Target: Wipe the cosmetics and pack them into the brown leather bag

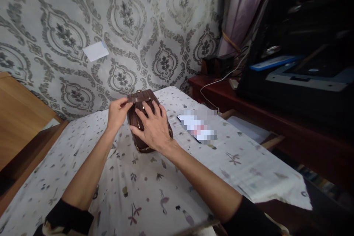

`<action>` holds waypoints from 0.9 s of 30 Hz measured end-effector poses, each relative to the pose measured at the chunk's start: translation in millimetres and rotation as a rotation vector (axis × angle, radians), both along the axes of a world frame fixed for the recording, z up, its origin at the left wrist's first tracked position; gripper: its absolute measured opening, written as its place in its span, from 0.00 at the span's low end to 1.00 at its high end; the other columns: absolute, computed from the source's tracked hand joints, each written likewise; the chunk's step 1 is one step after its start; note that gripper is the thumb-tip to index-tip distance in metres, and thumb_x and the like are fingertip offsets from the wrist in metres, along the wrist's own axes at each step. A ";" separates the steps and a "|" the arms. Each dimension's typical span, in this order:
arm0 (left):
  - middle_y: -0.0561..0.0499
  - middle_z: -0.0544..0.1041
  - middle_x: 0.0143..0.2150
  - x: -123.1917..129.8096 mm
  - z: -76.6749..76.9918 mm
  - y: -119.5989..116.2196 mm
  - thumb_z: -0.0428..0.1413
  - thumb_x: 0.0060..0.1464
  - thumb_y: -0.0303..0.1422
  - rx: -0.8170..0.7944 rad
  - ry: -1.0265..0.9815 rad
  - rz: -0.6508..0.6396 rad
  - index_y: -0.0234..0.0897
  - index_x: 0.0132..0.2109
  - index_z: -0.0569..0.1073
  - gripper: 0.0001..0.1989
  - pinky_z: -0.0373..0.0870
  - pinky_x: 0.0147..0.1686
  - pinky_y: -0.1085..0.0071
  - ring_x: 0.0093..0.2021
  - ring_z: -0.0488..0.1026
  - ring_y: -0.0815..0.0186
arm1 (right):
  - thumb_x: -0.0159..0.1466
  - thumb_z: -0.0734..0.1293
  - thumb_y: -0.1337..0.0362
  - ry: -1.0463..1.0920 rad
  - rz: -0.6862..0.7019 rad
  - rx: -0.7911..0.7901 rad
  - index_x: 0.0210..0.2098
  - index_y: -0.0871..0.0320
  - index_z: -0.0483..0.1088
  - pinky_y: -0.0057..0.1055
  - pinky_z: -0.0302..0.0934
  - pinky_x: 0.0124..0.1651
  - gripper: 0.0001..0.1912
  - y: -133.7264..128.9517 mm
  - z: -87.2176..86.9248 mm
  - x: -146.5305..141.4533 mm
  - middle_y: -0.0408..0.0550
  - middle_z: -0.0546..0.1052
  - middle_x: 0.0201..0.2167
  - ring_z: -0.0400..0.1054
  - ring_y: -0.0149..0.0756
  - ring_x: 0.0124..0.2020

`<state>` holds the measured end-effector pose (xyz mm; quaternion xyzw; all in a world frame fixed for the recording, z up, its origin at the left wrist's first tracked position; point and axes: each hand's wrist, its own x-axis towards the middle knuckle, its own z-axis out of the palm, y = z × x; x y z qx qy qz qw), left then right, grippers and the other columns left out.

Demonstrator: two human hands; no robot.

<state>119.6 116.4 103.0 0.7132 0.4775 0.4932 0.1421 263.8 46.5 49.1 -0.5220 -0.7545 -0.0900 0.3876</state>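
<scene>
A small brown leather-like handbag (135, 120) with zips and metal fittings rests on the cloth-covered table, its far end toward the wall. At its far left corner, my left hand (117, 112) pinches the edge near a flat brown strap (137, 100). Exactly which part lies between the thumb and finger is hard to make out. My right hand (155, 127) lies across the bag's top with fingers spread, pressing flat and covering much of the right side.
A phone (197, 127) with a lit, blurred screen lies right of the bag on the patterned white cloth (149, 180). Beyond stand a dark red desk (221, 94) with a white cable and a large black screen (298, 37). A wooden panel (22, 114) borders the left.
</scene>
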 end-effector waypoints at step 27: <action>0.52 0.76 0.33 9.8 24.5 8.8 0.56 0.50 0.32 0.003 0.294 -0.111 0.38 0.40 0.75 0.09 0.67 0.37 0.68 0.34 0.71 0.62 | 0.65 0.67 0.47 -0.015 0.017 -0.027 0.63 0.58 0.67 0.56 0.44 0.69 0.32 -9.3 2.2 8.9 0.65 0.59 0.69 0.50 0.61 0.70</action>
